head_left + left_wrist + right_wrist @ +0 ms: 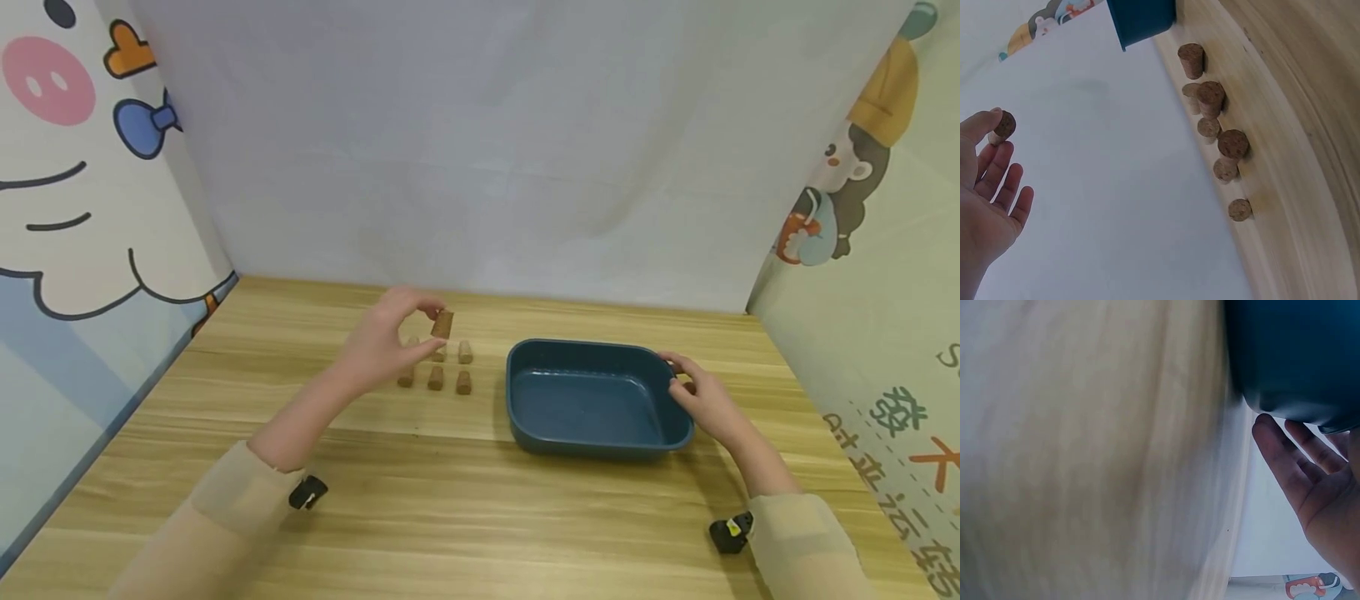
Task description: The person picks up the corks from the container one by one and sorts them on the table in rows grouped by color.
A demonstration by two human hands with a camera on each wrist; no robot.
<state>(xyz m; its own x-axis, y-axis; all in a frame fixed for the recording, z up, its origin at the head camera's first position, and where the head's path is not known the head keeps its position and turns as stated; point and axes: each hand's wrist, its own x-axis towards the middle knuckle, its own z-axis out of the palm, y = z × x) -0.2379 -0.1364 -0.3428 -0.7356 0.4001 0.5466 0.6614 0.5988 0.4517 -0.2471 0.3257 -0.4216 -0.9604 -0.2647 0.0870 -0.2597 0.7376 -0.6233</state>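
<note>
My left hand pinches a cork stopper between thumb and fingers, raised above the tabletop. The left wrist view shows this held cork at the fingertips, the other fingers loosely bent. Below it stand several more corks in rows: darker ones such as this front cork, and paler ones behind, including this pale cork. The hand partly covers the leftmost ones. My right hand holds the right end of a dark blue plastic basin, thumb at the rim and fingers along the outer wall.
The basin's inside shows a bare floor. All of it stands on a wood-grain table. A white cloth backdrop rises behind, and printed cartoon panels flank both sides. Black wrist cameras sit at both cuffs.
</note>
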